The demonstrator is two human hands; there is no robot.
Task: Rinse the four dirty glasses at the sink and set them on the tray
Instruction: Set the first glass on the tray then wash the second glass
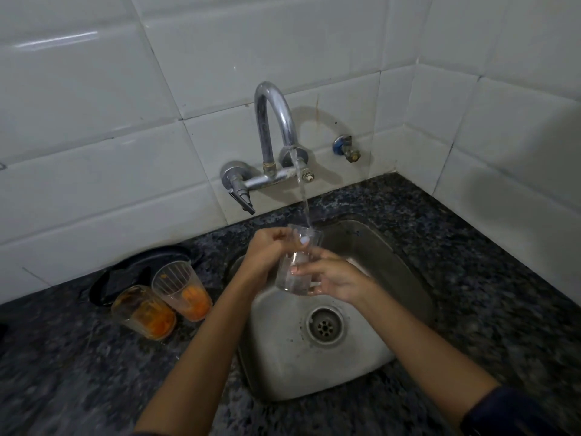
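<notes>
Under running water, clear glass [295,265]

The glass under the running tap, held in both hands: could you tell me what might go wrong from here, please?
1. The clear glass is wet, held by the left hand near the rim and the right hand low down; it could slip into the steel sink.
2. Two dirty glasses with orange residue stand close to the left forearm; an elbow move might knock them.
</notes>
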